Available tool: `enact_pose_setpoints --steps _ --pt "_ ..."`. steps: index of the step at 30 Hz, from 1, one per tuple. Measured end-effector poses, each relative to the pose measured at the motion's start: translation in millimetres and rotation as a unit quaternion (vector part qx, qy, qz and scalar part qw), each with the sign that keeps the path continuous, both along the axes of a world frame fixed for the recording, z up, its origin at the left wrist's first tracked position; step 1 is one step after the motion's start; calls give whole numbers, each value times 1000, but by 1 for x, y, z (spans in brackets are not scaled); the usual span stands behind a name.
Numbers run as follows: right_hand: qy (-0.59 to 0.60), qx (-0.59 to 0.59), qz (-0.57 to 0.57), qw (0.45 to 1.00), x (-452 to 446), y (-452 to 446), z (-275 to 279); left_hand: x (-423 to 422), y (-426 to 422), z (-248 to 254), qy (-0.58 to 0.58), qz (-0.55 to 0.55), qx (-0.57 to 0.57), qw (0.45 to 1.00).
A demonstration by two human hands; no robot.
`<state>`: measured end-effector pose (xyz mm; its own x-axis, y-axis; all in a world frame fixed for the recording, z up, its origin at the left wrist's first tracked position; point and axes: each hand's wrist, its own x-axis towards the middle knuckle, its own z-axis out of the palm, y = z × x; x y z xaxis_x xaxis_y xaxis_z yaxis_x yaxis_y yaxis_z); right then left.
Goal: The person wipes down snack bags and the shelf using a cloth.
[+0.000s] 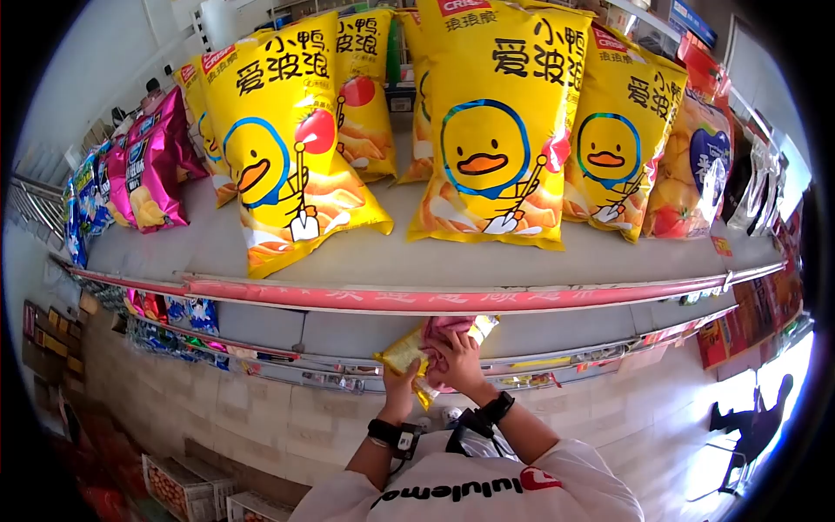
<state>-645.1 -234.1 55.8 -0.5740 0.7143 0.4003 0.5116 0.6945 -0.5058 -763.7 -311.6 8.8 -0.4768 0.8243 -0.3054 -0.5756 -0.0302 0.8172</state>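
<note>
A yellow snack bag [398, 351] is held in front of my body, below the shelf's front edge. My left hand [400, 383] grips the bag at its lower left side. A pink cloth [442, 327] lies against the bag's front. My right hand [454, 358] is closed over the cloth and presses it onto the bag. Part of the bag's face is hidden behind the cloth and my fingers.
Large yellow chip bags [493, 148] with a duck face stand on the upper shelf [365, 252]. Magenta bags [152, 165] stand at its left. A red label strip [391, 297] runs along the edge. A seated person [757, 426] is at far right.
</note>
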Motion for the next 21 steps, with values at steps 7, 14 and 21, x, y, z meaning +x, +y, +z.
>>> enact_pose_setpoints --steps 7,14,21 --pt "47 5 -160 986 40 45 -16 -12 10 0 65 -32 10 997" --pt "204 -105 0 973 2 20 -2 -20 23 -16 85 -85 55 991" --pt "-8 38 126 991 -46 -4 0 -37 20 -57 126 -40 80 988"
